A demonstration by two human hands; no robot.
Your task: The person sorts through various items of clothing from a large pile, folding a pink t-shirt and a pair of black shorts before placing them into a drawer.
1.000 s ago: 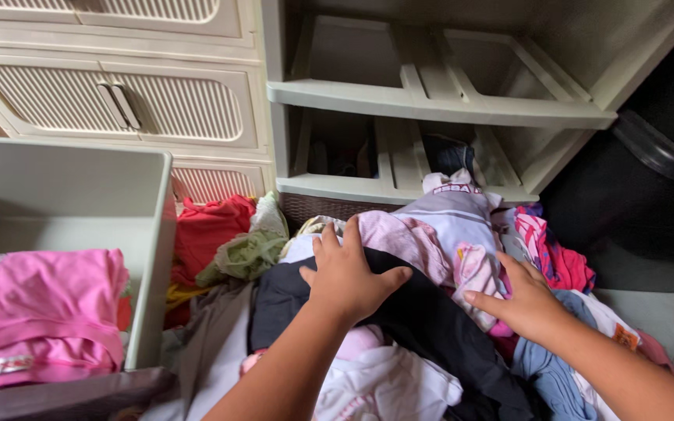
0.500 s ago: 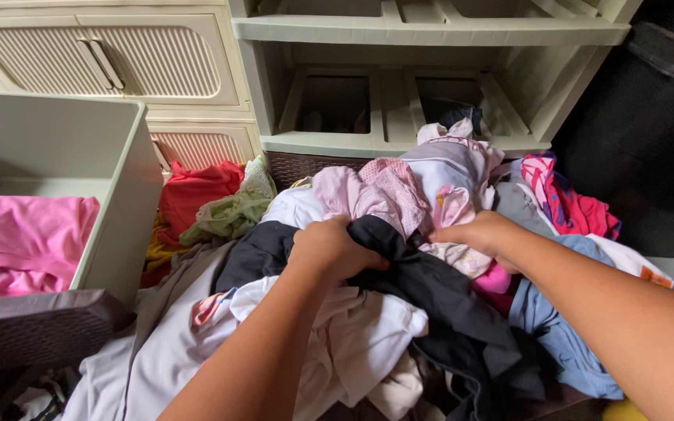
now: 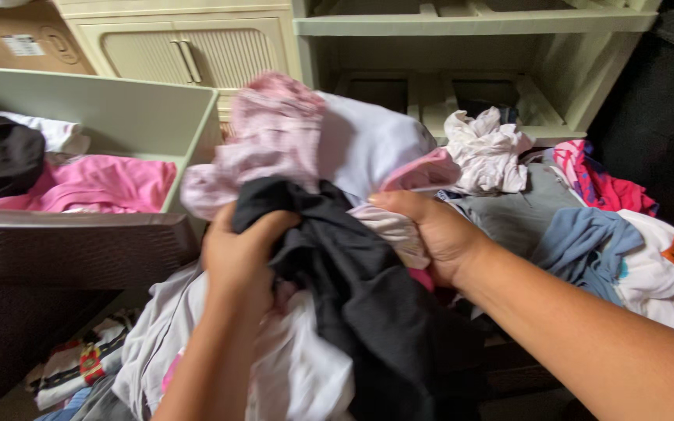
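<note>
Both hands have come up off the pile since half a second back, hauling a bundle of clothes toward the camera; before, they were just gripping it low on the heap. Left hand (image 3: 237, 253) is fisted tight on the black garment (image 3: 352, 288), which hangs down in front. Right hand (image 3: 434, 234) is clamped on the pale pink-and-white bundle (image 3: 313, 144), thumb on top, held level with the left. So the load is lifted clear, held between the two hands above the rest of the pile.

Below and right: blue garment (image 3: 583, 249), white piece with an orange patch (image 3: 668, 265), crumpled white cloth (image 3: 489, 152). Left: pulled-out green drawer (image 3: 189, 148) with pink top (image 3: 99, 183) inside. Behind: pale green plastic cabinet (image 3: 462, 27), drawer slots open.
</note>
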